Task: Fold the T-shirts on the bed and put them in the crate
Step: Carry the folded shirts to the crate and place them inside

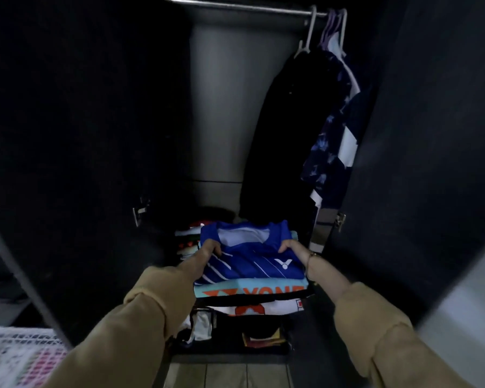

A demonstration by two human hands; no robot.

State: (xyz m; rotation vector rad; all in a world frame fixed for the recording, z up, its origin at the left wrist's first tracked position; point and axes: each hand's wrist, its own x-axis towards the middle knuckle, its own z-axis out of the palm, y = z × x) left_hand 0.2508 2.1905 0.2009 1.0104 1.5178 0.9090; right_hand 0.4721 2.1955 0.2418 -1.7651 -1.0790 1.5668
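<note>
Head view: the left hand point(206, 252) and the right hand point(293, 249) are each gripping one side of a stack of folded T-shirts point(252, 278), fingers curled under and thumbs lying on the blue top shirt point(249, 259). The stack is sitting inside an open dark wardrobe point(95, 135), above further folded clothes point(188, 242). Hanging garments point(328, 135) are occupying the rail point(235, 7) at upper right.

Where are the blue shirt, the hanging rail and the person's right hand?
blue shirt point(252, 264): head view, on its striped chest panel.
hanging rail point(235, 7): head view, on the bar's middle.
right hand point(293, 247): head view, on the back of the hand.
</note>
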